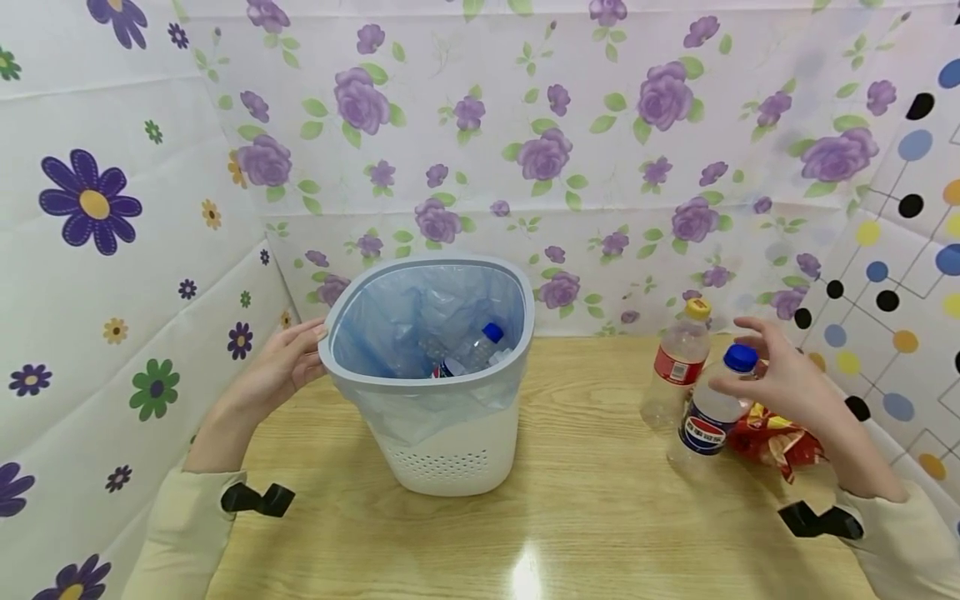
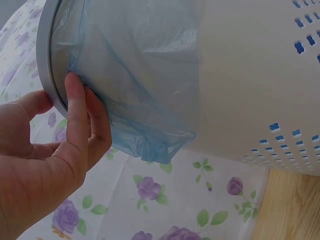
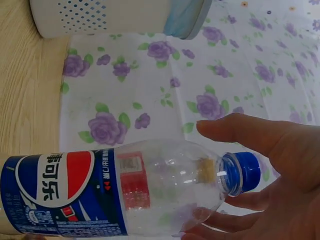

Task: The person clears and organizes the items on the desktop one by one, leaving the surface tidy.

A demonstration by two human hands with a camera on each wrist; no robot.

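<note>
At the left side of a white trash bin [image 1: 453, 458], my left hand [image 1: 273, 375] pinches the grey rim [image 2: 45, 55], thumb on one side and fingers on the other. A blue plastic bag [image 2: 145, 75] lines the bin and folds over its outside. My right hand [image 1: 787, 387] is spread around the neck of a clear plastic bottle [image 3: 170, 175] with a blue cap and a Pepsi label. In the right wrist view its thumb stands apart from the bottle, while the other fingers are partly hidden behind it. That bottle stands upright.
Behind the blue-capped bottle stands another clear bottle [image 1: 678, 367] with a yellow cap and red label. A crumpled red wrapper [image 1: 772, 442] lies beside them on the wooden table [image 1: 585, 517]. Inside the bin lies a blue-capped bottle [image 1: 480, 346]. Patterned cloth walls enclose the back and sides.
</note>
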